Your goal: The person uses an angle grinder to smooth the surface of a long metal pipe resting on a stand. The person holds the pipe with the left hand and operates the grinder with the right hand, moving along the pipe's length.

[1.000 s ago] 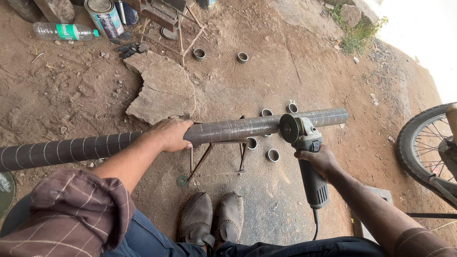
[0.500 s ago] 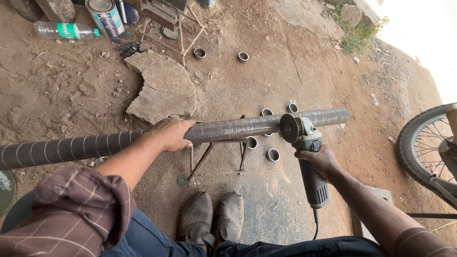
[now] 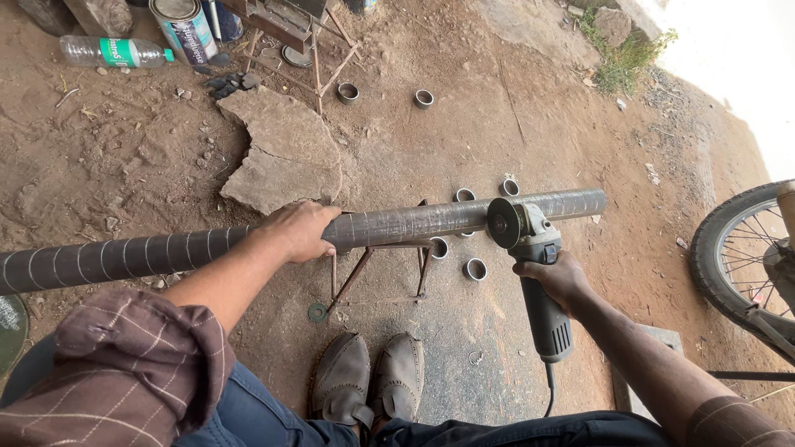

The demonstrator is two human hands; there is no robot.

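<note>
Both hands have a closed grip on something. Left hand [image 3: 300, 232] is wrapped over the top of the long metal pipe [image 3: 166, 252], fingers curled down around it, pressing it where it sits on a small metal stand [image 3: 377, 269]. Right hand [image 3: 556, 277] is clamped around the body of an angle grinder [image 3: 534, 273], fingers fully closed on the housing, with the handle end and cord trailing back toward the person.

That pipe runs nearly level across the whole view, from the left edge out to its free end on the right, marked with pale rings all along it. Grinder's disc [image 3: 502, 222] is right up against the pipe a bit short of that free end; can't tell from here whether it's actually biting in.

On the dirt ground under and behind the pipe are several short cut rings [image 3: 475, 268] of the same tube, a few close to the stand, two more farther off near a flat broken stone slab [image 3: 281, 153]. Person's two shoes [image 3: 373, 377] are just below the stand.

Top left there's a plastic bottle [image 3: 112, 51] lying on its side next to a paint can [image 3: 186, 29]. A bike wheel [image 3: 745, 257] sticks in from the right edge, well apart from the grinder.
</note>
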